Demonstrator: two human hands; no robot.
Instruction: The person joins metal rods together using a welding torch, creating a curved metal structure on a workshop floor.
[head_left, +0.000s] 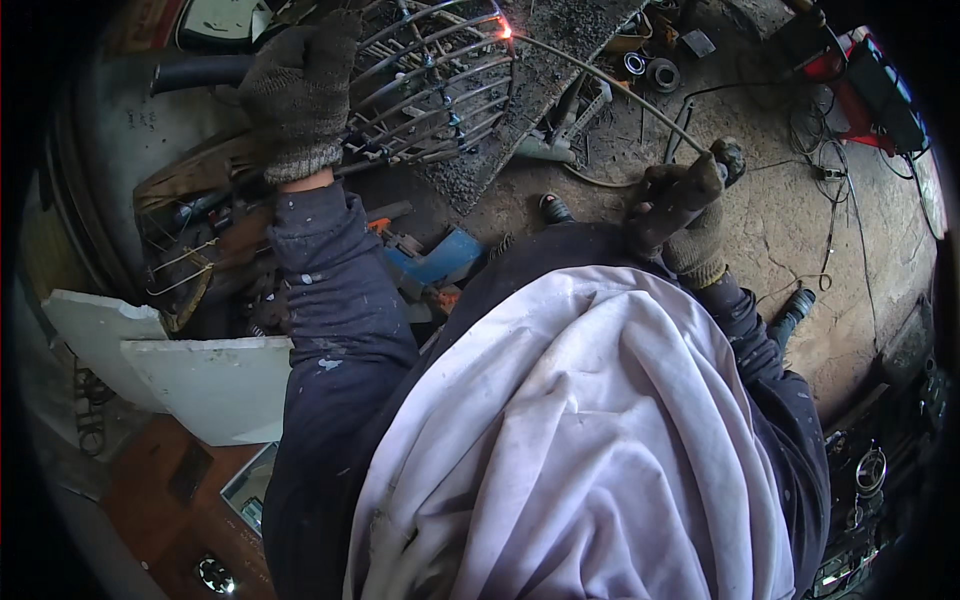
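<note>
My left hand, in a brown knitted glove, is closed round a dark tubular handle at the upper left; what the handle belongs to is unclear. Beside that hand lies a curved metal grille of bent rods with crossbars. My right hand, also gloved, grips a welding electrode holder. From the holder a long thin electrode reaches up and left. Its tip meets the grille's upper right edge, where a spot glows orange-red.
The grille rests on a dark, gritty surface. A red and black machine with cables stands at the right. Pale boards lean at the left. A blue metal piece, tools and scraps lie below the grille. Round metal rings sit at the top right.
</note>
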